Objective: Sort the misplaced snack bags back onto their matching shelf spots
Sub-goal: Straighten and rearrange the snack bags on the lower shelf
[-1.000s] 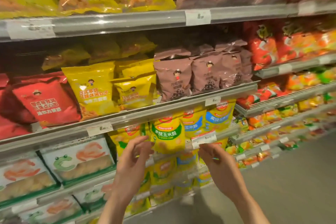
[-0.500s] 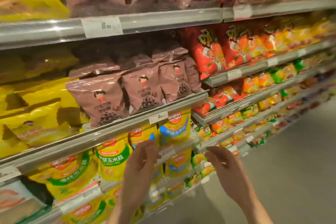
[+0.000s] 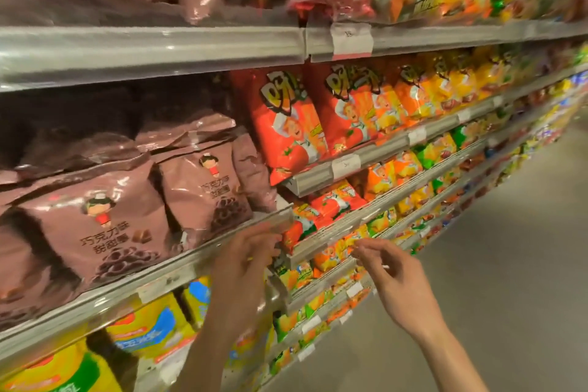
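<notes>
Neither hand carries a bag, so the step looks like scanning for a stray: the sound way is to read each row by colour against its neighbours, the brown bags (image 3: 105,229) against the red bags (image 3: 286,124), and to take an odd one by its top seam with one hand while the other steadies the row. The left hand (image 3: 245,261) reaches up by the shelf rail (image 3: 203,259), fingers loosely extended near its end, holding nothing I can make out. The right hand (image 3: 394,277) hovers before the lower shelves, fingers relaxed and slightly curled, empty.
</notes>
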The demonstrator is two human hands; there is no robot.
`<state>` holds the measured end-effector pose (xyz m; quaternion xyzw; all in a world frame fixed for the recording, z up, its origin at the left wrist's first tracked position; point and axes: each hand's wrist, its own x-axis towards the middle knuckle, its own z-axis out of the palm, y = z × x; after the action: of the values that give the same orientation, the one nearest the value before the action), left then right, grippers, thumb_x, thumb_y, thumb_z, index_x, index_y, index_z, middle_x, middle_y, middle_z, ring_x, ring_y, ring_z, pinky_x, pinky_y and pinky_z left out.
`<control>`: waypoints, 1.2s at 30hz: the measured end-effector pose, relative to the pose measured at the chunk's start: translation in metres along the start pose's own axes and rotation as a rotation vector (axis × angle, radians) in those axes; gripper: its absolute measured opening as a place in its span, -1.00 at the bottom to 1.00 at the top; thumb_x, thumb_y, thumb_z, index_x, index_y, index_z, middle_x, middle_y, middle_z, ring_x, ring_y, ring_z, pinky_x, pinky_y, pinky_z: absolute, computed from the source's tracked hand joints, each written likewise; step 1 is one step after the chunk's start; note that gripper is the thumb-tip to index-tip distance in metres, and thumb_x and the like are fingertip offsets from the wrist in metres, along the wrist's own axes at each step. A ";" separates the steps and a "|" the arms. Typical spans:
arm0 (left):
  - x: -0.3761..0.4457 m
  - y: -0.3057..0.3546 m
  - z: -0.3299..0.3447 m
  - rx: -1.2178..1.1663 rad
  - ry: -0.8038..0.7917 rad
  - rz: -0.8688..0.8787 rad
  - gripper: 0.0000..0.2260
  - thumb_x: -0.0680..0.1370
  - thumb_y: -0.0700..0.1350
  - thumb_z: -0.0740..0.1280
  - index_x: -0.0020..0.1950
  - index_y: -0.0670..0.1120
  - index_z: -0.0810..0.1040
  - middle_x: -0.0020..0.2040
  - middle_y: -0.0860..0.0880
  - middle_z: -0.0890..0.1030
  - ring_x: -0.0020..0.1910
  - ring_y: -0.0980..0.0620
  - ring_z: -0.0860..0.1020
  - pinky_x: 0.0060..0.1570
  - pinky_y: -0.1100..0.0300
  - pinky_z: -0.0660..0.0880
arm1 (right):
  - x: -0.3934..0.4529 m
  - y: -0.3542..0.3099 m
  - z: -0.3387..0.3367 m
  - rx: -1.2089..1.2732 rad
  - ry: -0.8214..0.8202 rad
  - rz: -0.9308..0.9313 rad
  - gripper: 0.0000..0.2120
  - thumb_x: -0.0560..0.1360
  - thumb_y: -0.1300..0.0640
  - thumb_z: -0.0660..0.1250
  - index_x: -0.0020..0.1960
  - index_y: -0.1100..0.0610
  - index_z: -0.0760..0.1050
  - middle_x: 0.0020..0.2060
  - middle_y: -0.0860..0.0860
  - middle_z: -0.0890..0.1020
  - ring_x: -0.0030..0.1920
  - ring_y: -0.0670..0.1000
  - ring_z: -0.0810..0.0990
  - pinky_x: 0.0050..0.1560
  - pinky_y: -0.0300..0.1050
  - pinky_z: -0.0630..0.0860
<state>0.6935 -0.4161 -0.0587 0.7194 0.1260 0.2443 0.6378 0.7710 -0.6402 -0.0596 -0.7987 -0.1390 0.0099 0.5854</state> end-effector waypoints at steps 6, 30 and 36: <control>0.043 -0.010 0.059 -0.026 0.045 0.031 -0.92 0.54 0.08 0.44 0.03 0.18 0.65 0.00 0.02 0.73 -0.01 -0.01 0.69 0.10 -0.03 0.57 | 0.060 0.043 -0.032 0.007 -0.021 0.023 -0.87 0.57 0.01 0.38 0.08 -0.04 0.65 -0.05 -0.13 0.74 -0.01 -0.18 0.70 -0.02 -0.28 0.60; 0.078 -0.036 0.252 0.111 0.466 -0.144 -0.86 0.64 -0.10 0.33 0.16 -0.03 0.64 0.05 0.07 0.70 0.00 0.08 0.68 -0.03 0.23 0.60 | 0.261 0.146 -0.191 0.042 -0.308 0.008 -0.89 0.61 0.09 0.35 0.09 -0.03 0.62 -0.06 -0.08 0.73 0.03 -0.10 0.69 0.07 -0.23 0.54; 0.089 -0.047 0.267 0.083 0.451 -0.130 -0.86 0.63 -0.09 0.34 0.14 0.00 0.65 0.04 0.19 0.69 0.02 0.21 0.66 0.03 0.19 0.60 | 0.278 0.145 -0.197 0.014 -0.294 -0.031 -0.90 0.61 0.07 0.34 0.08 -0.04 0.62 0.00 -0.11 0.72 0.08 -0.12 0.66 0.16 -0.18 0.55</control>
<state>0.9117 -0.5933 -0.1054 0.6625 0.3214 0.3520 0.5779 1.1037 -0.7991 -0.0932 -0.7824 -0.2352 0.1186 0.5643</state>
